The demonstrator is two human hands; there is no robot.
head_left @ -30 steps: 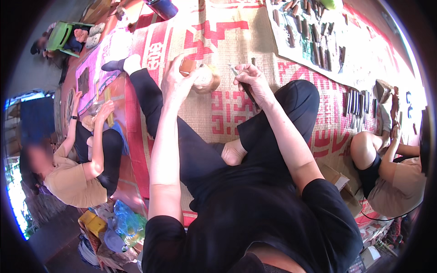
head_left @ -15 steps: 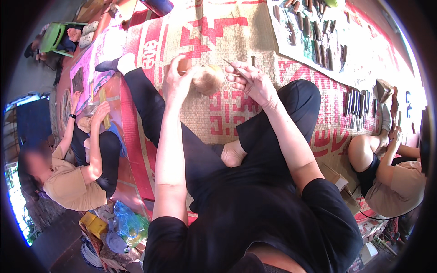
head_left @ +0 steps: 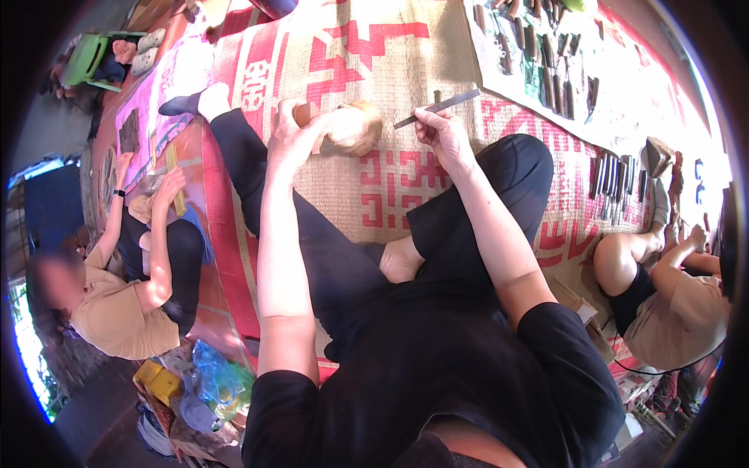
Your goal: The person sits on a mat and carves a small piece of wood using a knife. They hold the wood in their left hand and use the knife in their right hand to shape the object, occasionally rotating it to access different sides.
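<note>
My left hand [head_left: 292,144] is closed around a rounded pale wooden piece [head_left: 355,129], held above the mat between my knees. A brown, flat-ended wooden part [head_left: 305,115] shows at its fingers; whether it belongs to the same piece I cannot tell. To the right, my right hand [head_left: 445,136] pinches a narrow, flat dark metal chisel [head_left: 456,101] between thumb and fingers. The chisel slants up to the right, apart from the wood, and its lower left end points toward it.
A patterned straw mat [head_left: 390,86] lies under my legs. Several handled carving tools [head_left: 550,66] rest on a pale sheet at the far right, with a row of dark tools [head_left: 612,183] nearer. One person [head_left: 129,304] sits at left, another [head_left: 675,312] at right. Bags [head_left: 218,382] lie lower left.
The chisel has turned in my right hand, from sloping down-right to slanting up-right with its flat side showing. My left hand has shifted slightly left with the wooden piece.
</note>
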